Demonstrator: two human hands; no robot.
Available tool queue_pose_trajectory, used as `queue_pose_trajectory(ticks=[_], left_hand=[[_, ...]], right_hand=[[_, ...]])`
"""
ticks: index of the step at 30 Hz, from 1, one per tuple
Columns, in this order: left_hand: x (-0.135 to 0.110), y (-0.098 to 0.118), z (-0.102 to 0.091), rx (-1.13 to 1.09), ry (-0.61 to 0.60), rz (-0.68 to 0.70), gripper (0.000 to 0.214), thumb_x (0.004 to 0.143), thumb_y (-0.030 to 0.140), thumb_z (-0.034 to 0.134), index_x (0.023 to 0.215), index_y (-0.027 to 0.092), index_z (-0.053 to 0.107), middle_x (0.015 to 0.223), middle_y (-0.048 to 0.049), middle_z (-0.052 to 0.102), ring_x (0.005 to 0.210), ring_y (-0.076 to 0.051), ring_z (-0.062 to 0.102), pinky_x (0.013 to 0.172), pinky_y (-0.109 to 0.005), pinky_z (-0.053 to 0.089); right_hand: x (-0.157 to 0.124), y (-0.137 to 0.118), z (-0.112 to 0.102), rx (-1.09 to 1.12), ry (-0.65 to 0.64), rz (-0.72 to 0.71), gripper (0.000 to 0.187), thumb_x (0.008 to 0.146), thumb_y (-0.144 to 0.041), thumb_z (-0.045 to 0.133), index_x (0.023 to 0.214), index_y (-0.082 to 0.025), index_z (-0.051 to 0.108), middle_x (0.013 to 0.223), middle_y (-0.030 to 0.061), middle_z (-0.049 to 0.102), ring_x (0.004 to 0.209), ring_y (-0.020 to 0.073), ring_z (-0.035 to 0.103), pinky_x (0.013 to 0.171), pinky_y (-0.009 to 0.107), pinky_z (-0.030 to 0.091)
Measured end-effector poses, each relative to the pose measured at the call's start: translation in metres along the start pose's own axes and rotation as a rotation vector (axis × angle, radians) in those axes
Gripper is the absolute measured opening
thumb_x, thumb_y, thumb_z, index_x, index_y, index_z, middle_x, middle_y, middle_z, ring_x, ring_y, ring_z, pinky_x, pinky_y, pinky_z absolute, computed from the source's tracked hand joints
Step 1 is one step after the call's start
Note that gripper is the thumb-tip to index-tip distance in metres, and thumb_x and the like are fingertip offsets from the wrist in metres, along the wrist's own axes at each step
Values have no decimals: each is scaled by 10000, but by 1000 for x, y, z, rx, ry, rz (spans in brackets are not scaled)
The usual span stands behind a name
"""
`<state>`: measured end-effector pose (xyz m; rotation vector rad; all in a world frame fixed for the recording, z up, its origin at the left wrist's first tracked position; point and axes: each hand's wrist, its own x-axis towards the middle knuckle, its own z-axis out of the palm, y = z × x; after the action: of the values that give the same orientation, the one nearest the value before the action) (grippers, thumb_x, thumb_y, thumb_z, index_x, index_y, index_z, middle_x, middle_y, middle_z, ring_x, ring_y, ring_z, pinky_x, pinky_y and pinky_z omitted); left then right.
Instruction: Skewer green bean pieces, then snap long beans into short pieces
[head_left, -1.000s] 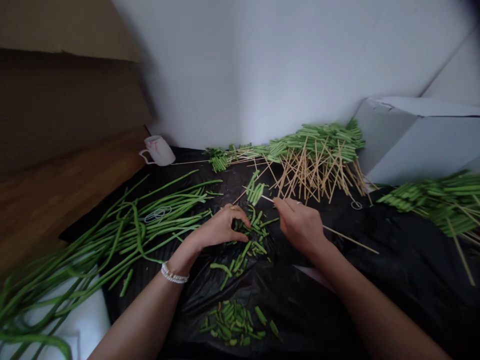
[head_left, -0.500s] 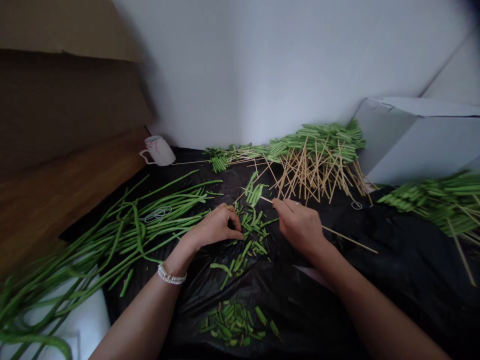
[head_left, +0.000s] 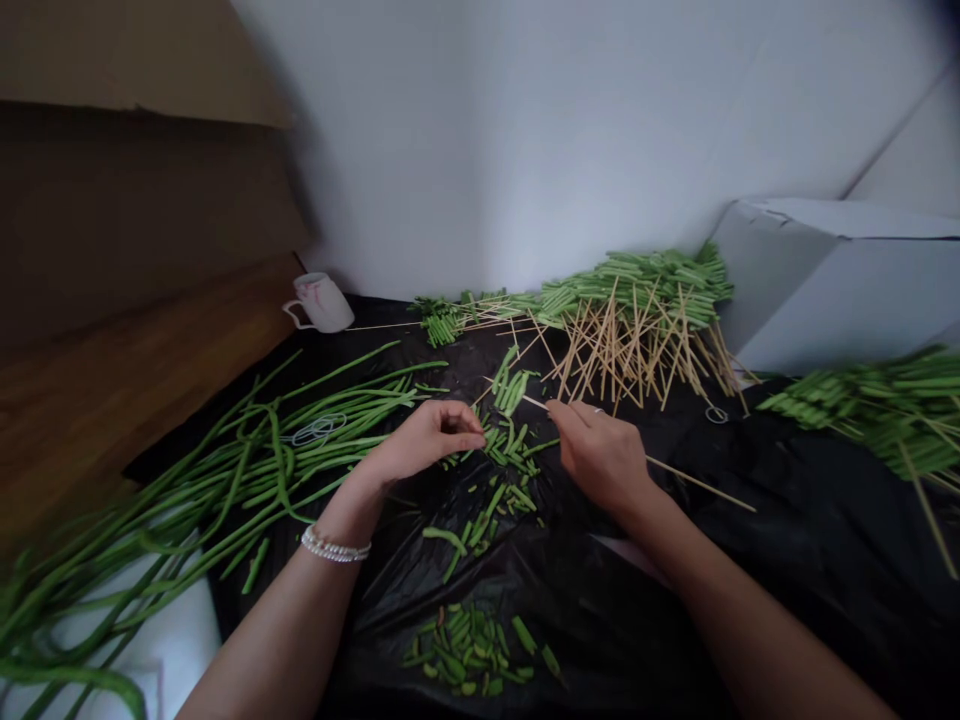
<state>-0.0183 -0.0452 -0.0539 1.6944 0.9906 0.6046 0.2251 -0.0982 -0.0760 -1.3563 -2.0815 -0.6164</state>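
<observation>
My right hand (head_left: 604, 447) is closed around a bamboo skewer (head_left: 701, 483), whose back end sticks out past the wrist. At its front end, several cut green bean pieces (head_left: 511, 388) sit side by side. My left hand (head_left: 439, 435) hovers left of them, thumb and fingertips drawn together; anything between them is too small or hidden to make out. Under and beside its fingertips lie loose cut bean pieces (head_left: 510, 450) on black plastic sheeting (head_left: 585, 620). Nearer to me is another small heap of short bean pieces (head_left: 465, 645).
Long green beans (head_left: 300, 450) spread across the left, with a loop of thin cord (head_left: 319, 430) on them. Filled skewers (head_left: 637, 290) are piled against the wall, and more skewered beans (head_left: 885, 405) lie far right. A white mug (head_left: 322, 302) and white box (head_left: 840, 270) stand behind.
My left hand has risen slightly, away from me, and its thumb and fingertips have come closer together. My right hand keeps its hold on the skewer, nearly unmoved.
</observation>
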Motion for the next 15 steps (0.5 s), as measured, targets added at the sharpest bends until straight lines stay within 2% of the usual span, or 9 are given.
queue_pose_trajectory(ticks=[5, 8, 11, 15], left_hand=[[7, -9, 5, -233, 317, -49, 373, 601, 349, 855, 888, 143, 733, 754, -21, 708, 669, -120, 586, 681, -255, 428], [9, -12, 5, -380, 439, -74, 371, 563, 352, 881, 849, 156, 749, 748, -12, 712, 629, -97, 567, 633, -234, 420], [10, -12, 4, -579, 469, -107, 397, 527, 337, 905, 851, 166, 752, 753, -11, 718, 627, -88, 587, 606, -211, 427], [10, -11, 3, -731, 416, -118, 376, 522, 290, 917, 834, 157, 754, 793, -36, 743, 671, -86, 623, 619, -186, 448]], right_hand=[[-1, -1, 0, -5, -28, 1, 278, 876, -92, 469, 1034, -152, 690, 762, 35, 673, 658, 151, 562, 566, 278, 322], [-1, -2, -1, 1, -54, -4, 276, 870, -94, 478, 1038, -156, 687, 762, 32, 672, 664, 153, 563, 568, 278, 326], [-2, -5, -1, 21, -62, -39, 287, 871, -82, 467, 1051, -152, 679, 755, 27, 666, 661, 152, 564, 568, 278, 327], [-3, -8, -1, 44, -65, -76, 313, 851, -50, 460, 1061, -140, 674, 763, 28, 668, 658, 151, 566, 566, 280, 328]])
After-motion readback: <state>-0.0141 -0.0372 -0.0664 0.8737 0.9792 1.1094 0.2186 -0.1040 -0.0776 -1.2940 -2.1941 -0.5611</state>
